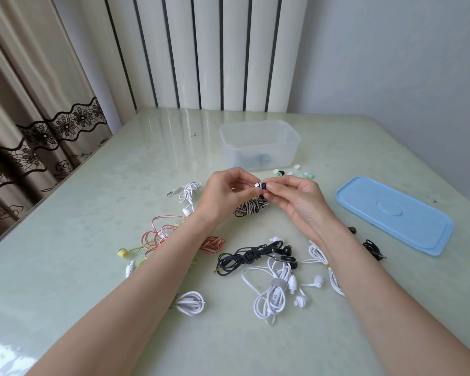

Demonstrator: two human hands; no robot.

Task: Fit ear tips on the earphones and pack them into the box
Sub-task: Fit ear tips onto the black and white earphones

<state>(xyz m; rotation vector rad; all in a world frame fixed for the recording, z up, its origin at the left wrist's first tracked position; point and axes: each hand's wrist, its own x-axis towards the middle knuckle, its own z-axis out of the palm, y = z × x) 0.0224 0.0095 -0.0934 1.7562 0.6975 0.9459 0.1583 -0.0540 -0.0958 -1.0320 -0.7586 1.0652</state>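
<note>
Just above the middle of the pale green table (92,202), the person's two hands meet over a bundled black-and-white striped cord (251,208). The left hand (223,191) pinches a small white earbud (257,185) between thumb and fingertips, while the right hand (296,198) pinches a black ear tip (263,185) against the bud's end; the two pieces touch, though how far the tip sits on cannot be told. Behind the hands stands a clear plastic box (259,142), open, with a bluish coiled cord lying in its bottom. Loose ear tips (291,172), white, green and black, lie scattered just in front of the box on its right. Well apart to the right rests the blue lid (394,215), flat on the table. Nearer the person lie more earphones: a white set (189,192) left of the hands, a red-and-white tangle (163,236) under the left forearm, a black coil (244,257), and several white sets (274,294) between the forearms. A small black cord (373,248) lies by the lid's near corner.
</note>
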